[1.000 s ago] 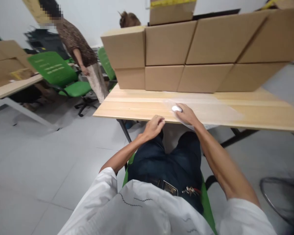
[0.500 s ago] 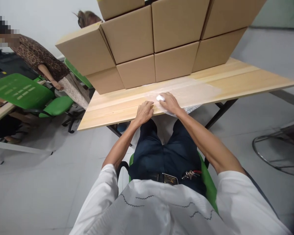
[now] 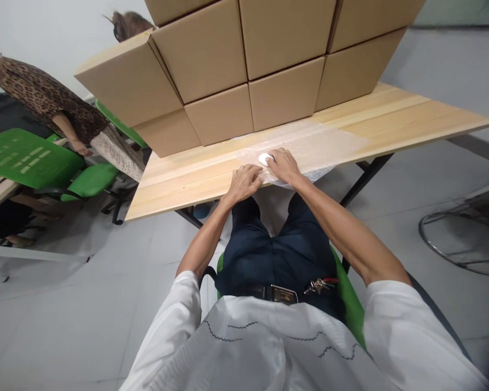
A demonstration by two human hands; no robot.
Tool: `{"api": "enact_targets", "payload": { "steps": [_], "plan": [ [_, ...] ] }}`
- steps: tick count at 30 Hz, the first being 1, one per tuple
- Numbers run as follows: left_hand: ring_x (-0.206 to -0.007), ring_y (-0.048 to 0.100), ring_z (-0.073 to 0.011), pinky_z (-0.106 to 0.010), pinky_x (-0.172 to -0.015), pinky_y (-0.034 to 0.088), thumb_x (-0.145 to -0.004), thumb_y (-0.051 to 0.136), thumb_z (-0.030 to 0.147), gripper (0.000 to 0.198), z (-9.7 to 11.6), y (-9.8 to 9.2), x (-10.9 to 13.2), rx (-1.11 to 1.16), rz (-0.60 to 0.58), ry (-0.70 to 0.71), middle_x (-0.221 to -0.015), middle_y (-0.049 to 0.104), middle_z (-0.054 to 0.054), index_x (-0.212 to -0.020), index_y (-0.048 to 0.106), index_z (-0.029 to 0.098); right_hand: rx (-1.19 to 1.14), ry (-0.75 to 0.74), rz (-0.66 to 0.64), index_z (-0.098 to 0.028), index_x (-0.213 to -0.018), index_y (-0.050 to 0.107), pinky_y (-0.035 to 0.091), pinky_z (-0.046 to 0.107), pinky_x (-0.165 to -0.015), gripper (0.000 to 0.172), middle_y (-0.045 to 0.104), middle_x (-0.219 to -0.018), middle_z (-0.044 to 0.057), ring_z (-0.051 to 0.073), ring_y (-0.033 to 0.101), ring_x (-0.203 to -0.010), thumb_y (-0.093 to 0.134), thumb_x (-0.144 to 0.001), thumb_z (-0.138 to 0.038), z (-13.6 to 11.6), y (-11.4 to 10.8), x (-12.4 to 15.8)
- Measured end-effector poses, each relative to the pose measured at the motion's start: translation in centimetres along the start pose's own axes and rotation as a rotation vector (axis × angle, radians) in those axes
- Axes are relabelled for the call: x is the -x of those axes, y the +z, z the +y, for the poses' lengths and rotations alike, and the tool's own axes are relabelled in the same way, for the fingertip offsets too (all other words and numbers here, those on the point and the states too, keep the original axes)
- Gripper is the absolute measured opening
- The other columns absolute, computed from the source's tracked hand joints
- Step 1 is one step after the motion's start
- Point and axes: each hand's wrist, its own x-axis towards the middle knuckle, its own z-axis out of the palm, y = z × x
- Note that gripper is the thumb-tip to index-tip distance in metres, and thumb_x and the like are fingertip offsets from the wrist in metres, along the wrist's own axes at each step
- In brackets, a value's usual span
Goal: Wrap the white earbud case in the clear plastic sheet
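Observation:
My right hand [image 3: 283,165] is closed around the right side of a small white rounded object [image 3: 264,159], whose exact kind I cannot make out. The object rests on a clear plastic sheet, apparently bubble wrap [image 3: 326,142], spread over the wooden table. Part of the sheet hangs over the near edge below my right wrist. Just left of the object, my left hand [image 3: 245,182] lies at the sheet's left end, fingers loosely bent and apart, pointing toward the object. No held thing shows in it.
Stacked cardboard boxes [image 3: 214,70] stand along the back of the wooden table [image 3: 175,187]. A person in a leopard-print top [image 3: 44,95] stands at left beside green chairs [image 3: 28,160]; another head shows behind the boxes. A round metal frame [image 3: 444,244] is at right.
My left hand has moved slightly right, closer to the white object. The right hand has shifted a little, showing more of the object. The whole view has tilted slightly.

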Motion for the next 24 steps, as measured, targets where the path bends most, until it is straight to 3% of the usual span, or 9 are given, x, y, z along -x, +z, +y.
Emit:
{"api": "enact_targets", "payload": {
  "steps": [7,13,20,24],
  "plan": [
    [-0.131,0.065,-0.0353,-0.053,-0.112,0.05,-0.113,0.057,0.029,0.03,-0.2,0.9,-1.4,-0.061,0.073,-0.006,-0.141,0.075,-0.013,-0.129,0.082,0.027,0.016,0.039,-0.014,-0.008,-0.136,0.081,0.052,0.049,-0.116,0.047,0.08,-0.133,0.024,0.04,0.069,-0.129,0.05,-0.111,-0.035,-0.3,-0.7,0.2],
    [-0.124,0.066,-0.033,-0.047,-0.108,0.053,-0.115,0.053,0.026,0.028,0.3,1.0,-1.4,-0.097,0.12,0.004,-0.13,0.074,-0.015,-0.119,0.081,0.025,-0.002,0.04,-0.004,-0.009,-0.143,0.078,0.052,0.05,-0.117,0.051,0.078,-0.139,0.025,0.041,0.068,-0.13,0.05,-0.11,-0.034,-0.4,-0.8,0.3],
    [-0.117,0.07,-0.0303,-0.046,-0.101,0.058,-0.115,0.042,0.024,0.035,1.4,0.3,-1.8,-0.057,0.139,-0.011,-0.152,0.065,-0.015,-0.132,0.072,0.025,-0.009,0.071,0.005,-0.007,-0.146,0.079,0.056,0.051,-0.113,0.054,0.079,-0.139,0.026,0.042,0.071,-0.13,0.053,-0.105,-0.03,-0.4,-0.8,0.2],
    [-0.137,0.066,-0.0339,-0.053,-0.116,0.056,-0.111,0.045,0.022,0.034,1.3,-0.1,-3.1,-0.061,0.127,0.048,-0.166,0.059,-0.014,-0.132,0.071,0.026,-0.045,0.05,-0.016,-0.013,-0.138,0.085,0.059,0.05,-0.106,0.05,0.083,-0.132,0.023,0.042,0.074,-0.122,0.057,-0.105,-0.038,0.2,-1.3,0.0]
  ]
}}
